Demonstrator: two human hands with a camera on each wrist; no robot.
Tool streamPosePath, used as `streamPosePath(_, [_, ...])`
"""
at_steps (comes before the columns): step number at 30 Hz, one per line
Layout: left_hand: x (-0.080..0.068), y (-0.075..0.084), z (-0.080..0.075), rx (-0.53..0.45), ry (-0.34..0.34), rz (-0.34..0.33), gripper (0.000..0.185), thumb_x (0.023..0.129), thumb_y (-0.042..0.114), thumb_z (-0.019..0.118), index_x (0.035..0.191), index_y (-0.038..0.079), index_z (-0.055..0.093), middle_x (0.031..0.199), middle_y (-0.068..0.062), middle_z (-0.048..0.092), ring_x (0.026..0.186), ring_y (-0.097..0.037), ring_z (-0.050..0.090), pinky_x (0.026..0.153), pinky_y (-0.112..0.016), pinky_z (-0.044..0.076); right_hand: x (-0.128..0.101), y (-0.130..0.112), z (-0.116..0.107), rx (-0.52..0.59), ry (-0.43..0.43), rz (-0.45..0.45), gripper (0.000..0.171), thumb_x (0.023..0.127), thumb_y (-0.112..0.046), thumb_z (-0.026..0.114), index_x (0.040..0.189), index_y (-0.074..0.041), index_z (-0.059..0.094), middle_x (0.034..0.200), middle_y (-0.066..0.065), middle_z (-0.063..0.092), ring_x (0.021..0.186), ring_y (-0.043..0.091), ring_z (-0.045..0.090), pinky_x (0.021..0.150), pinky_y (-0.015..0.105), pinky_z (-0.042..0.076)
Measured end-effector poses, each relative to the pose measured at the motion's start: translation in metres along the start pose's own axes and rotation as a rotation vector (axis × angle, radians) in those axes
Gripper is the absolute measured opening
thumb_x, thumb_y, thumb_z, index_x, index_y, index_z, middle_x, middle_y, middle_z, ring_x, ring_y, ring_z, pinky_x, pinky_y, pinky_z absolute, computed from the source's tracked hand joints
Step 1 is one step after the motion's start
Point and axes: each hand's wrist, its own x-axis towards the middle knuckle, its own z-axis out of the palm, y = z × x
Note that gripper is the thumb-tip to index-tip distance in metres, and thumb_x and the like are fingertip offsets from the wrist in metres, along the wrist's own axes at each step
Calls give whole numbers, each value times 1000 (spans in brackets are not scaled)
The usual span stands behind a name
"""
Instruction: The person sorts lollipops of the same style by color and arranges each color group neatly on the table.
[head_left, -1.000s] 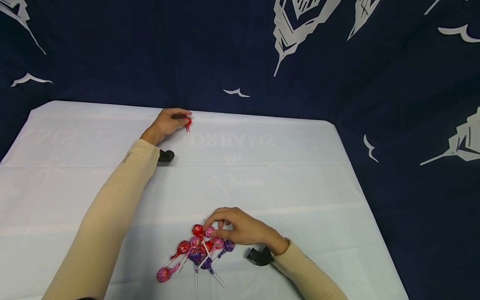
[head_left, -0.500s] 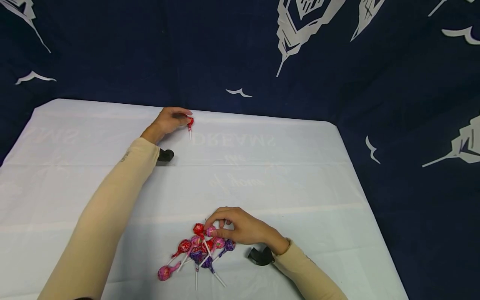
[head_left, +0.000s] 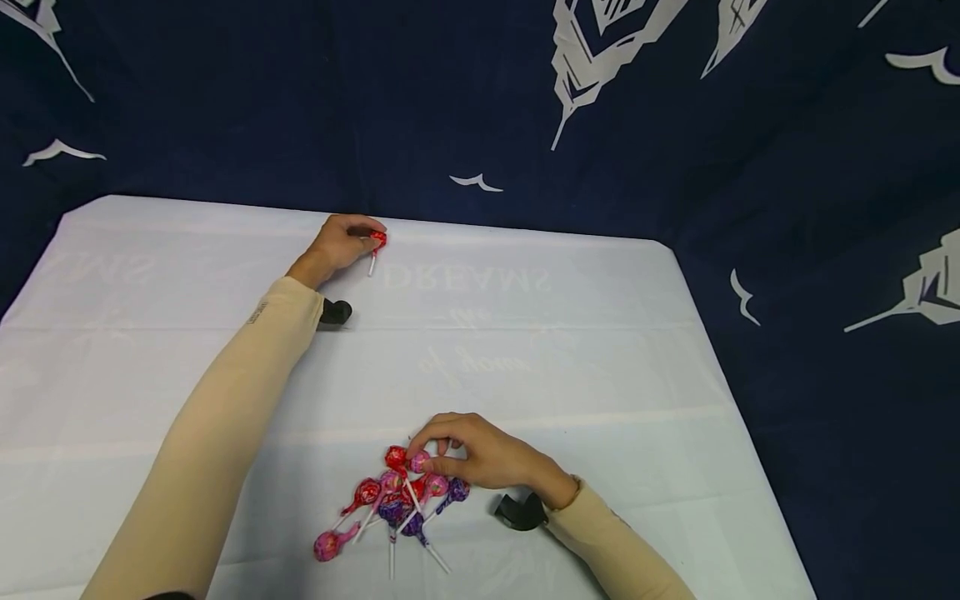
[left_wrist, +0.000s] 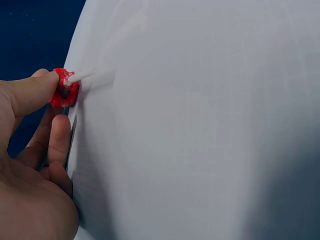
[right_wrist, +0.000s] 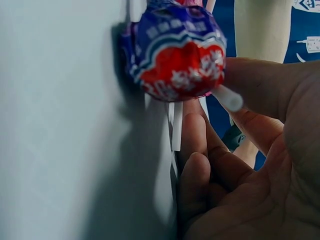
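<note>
Dark blue cloth with white prints hangs behind a table [head_left: 600, 350] under a white cover with faint mirrored lettering. Far across it, near the back edge, the left hand [head_left: 339, 244] pinches a red lollipop [head_left: 377, 239] by its wrapped head; in the left wrist view the thumb [left_wrist: 30, 92] presses on the head, with the white stick pointing away over the cover. Compared with the picture a second ago, that stick now slants down toward the left rather than hanging nearly straight, and the hand has barely shifted.

Near the front edge, the right hand [head_left: 480, 454] rests with curled fingers on a pile [head_left: 397, 500] of red, pink and purple lollipops, as it did before. Its fingertips grip one lollipop [head_left: 420, 461] at the top of the pile; the right wrist view shows a blue and red wrapped head [right_wrist: 175, 52] held against the cover, the stick passing by the thumb. Pile and hand sit where they were.
</note>
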Motion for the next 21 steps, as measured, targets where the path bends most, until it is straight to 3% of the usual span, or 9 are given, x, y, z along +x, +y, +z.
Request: streamPosePath(21, [3, -4, 1, -17, 33, 21, 31, 96, 13, 68, 126, 6, 67, 119, -9, 63, 110, -17, 51, 101, -31, 38, 1, -1, 0, -6, -7, -2, 26, 97, -9, 66, 122, -16, 67, 124, -1, 66, 94, 3, 57, 81, 20, 51])
